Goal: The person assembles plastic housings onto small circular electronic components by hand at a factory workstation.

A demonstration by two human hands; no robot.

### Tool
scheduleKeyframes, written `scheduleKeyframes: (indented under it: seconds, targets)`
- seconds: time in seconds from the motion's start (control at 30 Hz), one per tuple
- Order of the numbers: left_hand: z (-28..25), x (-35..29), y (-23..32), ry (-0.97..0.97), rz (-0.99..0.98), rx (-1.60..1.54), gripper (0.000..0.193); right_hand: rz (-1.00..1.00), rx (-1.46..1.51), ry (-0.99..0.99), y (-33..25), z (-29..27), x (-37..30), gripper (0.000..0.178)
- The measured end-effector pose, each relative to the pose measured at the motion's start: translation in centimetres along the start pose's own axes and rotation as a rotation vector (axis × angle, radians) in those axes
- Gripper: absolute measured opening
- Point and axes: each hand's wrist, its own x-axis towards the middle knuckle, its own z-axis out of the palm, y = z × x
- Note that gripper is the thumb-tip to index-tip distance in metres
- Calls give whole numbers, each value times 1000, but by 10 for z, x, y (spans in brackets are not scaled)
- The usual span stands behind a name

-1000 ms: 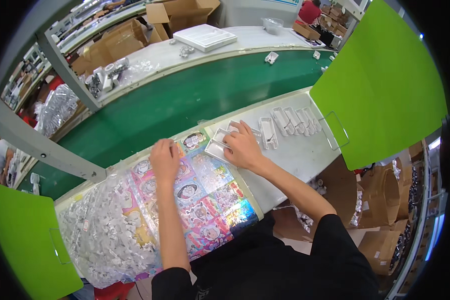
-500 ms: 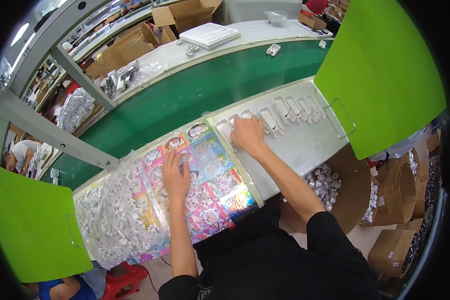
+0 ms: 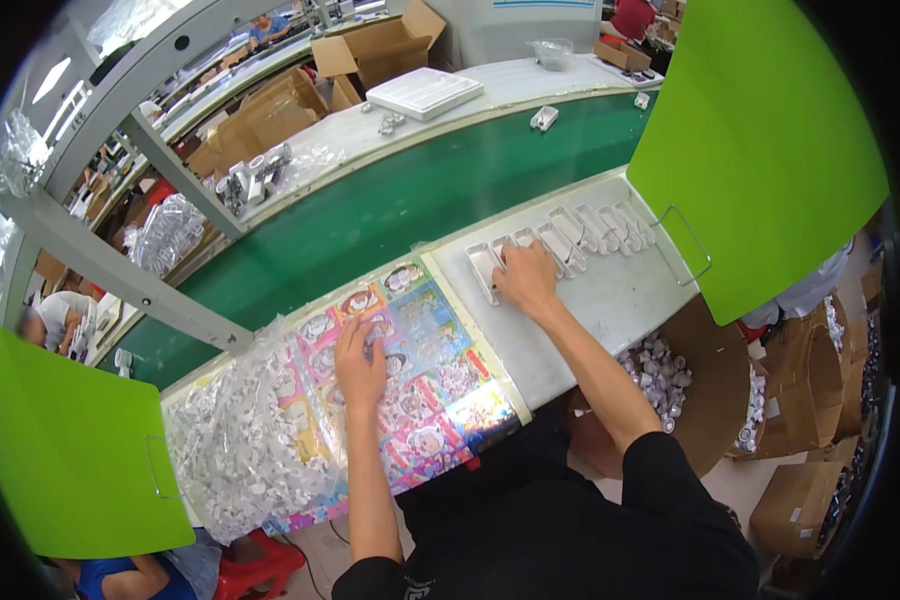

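Note:
A row of narrow white plastic casings (image 3: 598, 228), shaped like small open trays, stands side by side on the pale bench top (image 3: 590, 305). My right hand (image 3: 528, 280) is at the left part of this row, its fingers curled over a few casings and the thumb near the leftmost casing (image 3: 483, 270). The fingertips are partly hidden among them. My left hand (image 3: 362, 365) lies flat on a shiny sheet with colourful cartoon pictures (image 3: 420, 340), fingers stretched out, holding nothing. Beside it, a clear plastic bag (image 3: 255, 430) holds many small white parts.
Green panels (image 3: 760, 150) flank the bench, with a wire handle (image 3: 685, 245) at its right end. Behind runs a green conveyor belt (image 3: 370, 215) carrying a white casing (image 3: 544, 118). A cardboard box (image 3: 715, 400) with white parts stands below right. A grey metal post (image 3: 140, 290) rises at left.
My right hand has moved slightly right with the left casings, and the gaps in the row have narrowed. My left hand stays on the sheet. The whole view has shifted a little.

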Motion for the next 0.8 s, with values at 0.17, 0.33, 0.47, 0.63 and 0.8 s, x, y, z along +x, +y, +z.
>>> scheduleKeyframes:
  seconds: [0.17, 0.33, 0.47, 0.63, 0.8]
  targets:
    - [-2, -4, -2, 6, -16, 5, 26, -132, 51, 233, -4, -11, -20, 30]
    - [-4, -1, 3, 0, -8, -4, 26, -312, 239, 261, 2, -6, -98, 16]
    - [-3, 0, 2, 5, -1, 3, 27, -228, 339, 121, 6, -2, -104, 13]
    - [-5, 1, 1, -6, 4, -10, 27, -137, 293, 125, -2, -6, -97, 12]
    - [-3, 0, 1, -7, -3, -11, 26, -166, 254, 179, -4, -12, -93, 22]
